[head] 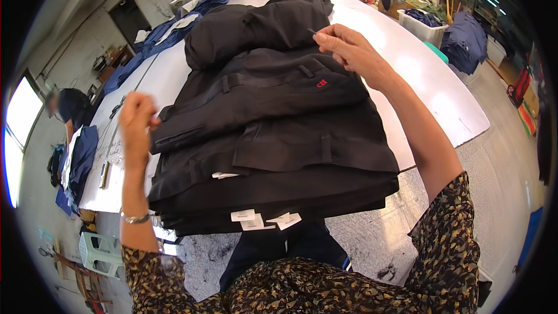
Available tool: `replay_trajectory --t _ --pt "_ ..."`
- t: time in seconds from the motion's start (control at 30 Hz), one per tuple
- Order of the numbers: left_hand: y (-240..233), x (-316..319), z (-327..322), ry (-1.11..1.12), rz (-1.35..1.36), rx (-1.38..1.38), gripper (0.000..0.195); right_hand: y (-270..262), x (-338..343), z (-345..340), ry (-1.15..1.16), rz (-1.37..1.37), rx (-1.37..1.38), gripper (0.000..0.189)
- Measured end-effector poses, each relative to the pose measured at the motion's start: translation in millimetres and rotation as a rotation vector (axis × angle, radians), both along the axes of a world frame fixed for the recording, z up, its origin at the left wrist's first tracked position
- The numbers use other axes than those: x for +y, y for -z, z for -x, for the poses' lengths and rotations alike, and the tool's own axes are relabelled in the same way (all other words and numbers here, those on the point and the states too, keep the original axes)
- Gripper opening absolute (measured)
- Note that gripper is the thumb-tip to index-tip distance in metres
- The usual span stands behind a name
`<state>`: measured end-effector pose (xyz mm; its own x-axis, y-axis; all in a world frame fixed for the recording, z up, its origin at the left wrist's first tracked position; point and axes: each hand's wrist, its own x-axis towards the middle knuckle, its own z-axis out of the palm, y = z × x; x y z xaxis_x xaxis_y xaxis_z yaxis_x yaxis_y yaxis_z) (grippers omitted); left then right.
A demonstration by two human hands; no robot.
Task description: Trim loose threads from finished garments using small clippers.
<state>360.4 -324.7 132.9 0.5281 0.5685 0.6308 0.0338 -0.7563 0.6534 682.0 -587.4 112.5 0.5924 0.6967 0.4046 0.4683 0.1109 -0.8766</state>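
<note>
A stack of black trousers (279, 139) lies before me at the near edge of a white table, belt loops and a small red embroidered mark showing, with white labels (253, 220) hanging from the near side. Behind the waistbands, more black cloth (257, 26) is bunched into a thick roll. My right hand (348, 50) is raised over the right side of the pile, thumb and forefinger pinching a small thin dark piece (311, 31) that I cannot identify. My left hand (137, 117), blurred, is raised at the pile's left edge with curled fingers; whether it holds anything is unclear.
The white table (436, 109) extends beyond the pile. Dark blue cloth pieces (161, 35) line its left edge, near a cord and a small tool (103, 174). A person (74, 104) bends at the far left. Right stand a cloth-filled bin (420, 24) and a blue bundle (465, 41).
</note>
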Motion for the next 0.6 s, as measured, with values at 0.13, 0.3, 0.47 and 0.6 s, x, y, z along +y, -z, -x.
replay_trajectory --t 0.13,0.3,0.47,0.6 --pt "7 82 147 -0.588 -0.140 0.316 0.033 15 -8 -30 -0.017 0.243 0.217 0.036" --pt "42 93 203 -0.685 -0.185 0.534 0.036 32 -12 -35 0.112 0.202 0.202 0.029" --pt "55 85 186 -0.522 -0.035 0.344 0.052 16 -6 -21 0.024 0.314 0.178 0.033" --pt "34 44 113 -0.312 -0.064 0.193 0.047 19 0 -27 -0.051 0.384 0.171 0.035"
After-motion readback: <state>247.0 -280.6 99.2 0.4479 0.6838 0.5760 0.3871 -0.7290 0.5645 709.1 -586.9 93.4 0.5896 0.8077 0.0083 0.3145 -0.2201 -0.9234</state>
